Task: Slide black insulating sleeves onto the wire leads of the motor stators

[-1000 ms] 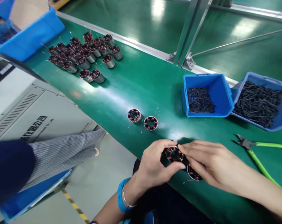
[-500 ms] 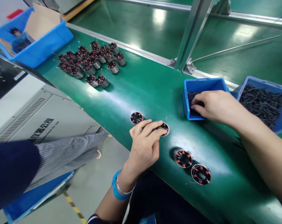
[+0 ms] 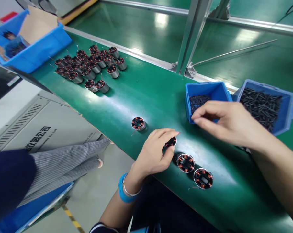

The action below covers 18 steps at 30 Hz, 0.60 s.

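My left hand [image 3: 154, 153] is closed around a motor stator [image 3: 171, 141] with copper windings, thumb and fingers on its rim; the hand covers much of it. My right hand [image 3: 227, 119] is over the near edge of a small blue bin [image 3: 206, 85] of small dark pieces. Its thumb and forefinger are pinched together, and what lies between them cannot be made out. A single stator [image 3: 138, 123] stands left of my left hand, thin wires sticking out. Two more stators, one nearer the bench's middle [image 3: 185, 162] and one nearer me [image 3: 203, 178], sit side by side to the right.
A group of several stators [image 3: 88, 66] stands at the far left of the green bench [image 3: 158, 94]. Another blue bin [image 3: 286, 111] holds black sleeve-like pieces. A larger blue crate [image 3: 43, 45] sits at the far end. Another person's striped trouser leg [image 3: 73, 161] is at left.
My right hand has come up out of the small bin toward its near edge. My left hand has shifted right and closed around the stator, which it was touching from above.
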Each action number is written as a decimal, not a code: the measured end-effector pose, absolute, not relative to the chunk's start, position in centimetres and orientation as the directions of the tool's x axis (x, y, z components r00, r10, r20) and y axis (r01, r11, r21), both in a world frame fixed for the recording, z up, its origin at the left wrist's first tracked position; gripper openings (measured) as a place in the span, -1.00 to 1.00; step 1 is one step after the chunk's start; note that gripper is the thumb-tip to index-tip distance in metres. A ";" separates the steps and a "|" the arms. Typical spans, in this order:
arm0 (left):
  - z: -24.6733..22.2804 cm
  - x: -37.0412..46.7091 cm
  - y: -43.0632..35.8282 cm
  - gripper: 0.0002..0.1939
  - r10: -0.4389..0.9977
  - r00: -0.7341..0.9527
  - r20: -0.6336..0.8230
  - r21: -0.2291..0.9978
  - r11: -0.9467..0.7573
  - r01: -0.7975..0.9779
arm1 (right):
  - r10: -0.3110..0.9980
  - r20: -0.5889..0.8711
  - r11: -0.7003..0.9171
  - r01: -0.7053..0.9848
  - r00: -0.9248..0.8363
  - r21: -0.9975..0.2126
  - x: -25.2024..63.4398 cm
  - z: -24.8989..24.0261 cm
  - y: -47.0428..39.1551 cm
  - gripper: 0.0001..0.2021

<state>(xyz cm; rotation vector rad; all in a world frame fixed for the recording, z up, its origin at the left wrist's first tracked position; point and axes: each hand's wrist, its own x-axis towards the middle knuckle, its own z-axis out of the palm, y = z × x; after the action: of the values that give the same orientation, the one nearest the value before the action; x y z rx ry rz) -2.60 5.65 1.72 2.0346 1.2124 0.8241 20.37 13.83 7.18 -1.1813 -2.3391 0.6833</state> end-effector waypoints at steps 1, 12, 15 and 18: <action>1.8 -2.8 5.7 -0.57 0.894 0.411 0.181 0.776 -0.386 0.498 | 0.801 0.132 0.527 0.582 -0.584 -0.620 20.1 7.3 13.0 -0.89; 0.5 -1.7 5.3 -0.77 0.877 0.329 0.350 0.684 -0.479 0.550 | 0.780 0.153 0.532 0.514 -0.606 -0.673 18.9 6.2 10.2 -0.86; 0.3 -1.7 5.3 -0.78 0.868 0.325 0.375 0.665 -0.496 0.559 | 0.768 0.198 0.563 0.493 -0.609 -0.663 18.7 6.4 10.2 -0.85; 0.2 -1.8 5.2 -0.78 0.867 0.324 0.380 0.661 -0.499 0.561 | 0.767 0.213 0.574 0.498 -0.606 -0.650 18.6 6.6 10.2 -0.82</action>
<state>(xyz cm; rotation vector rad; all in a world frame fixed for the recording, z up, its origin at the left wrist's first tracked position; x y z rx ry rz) -1.75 5.23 0.20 2.1844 1.2619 1.0097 18.62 10.23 6.64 -1.0122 -2.3285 0.7503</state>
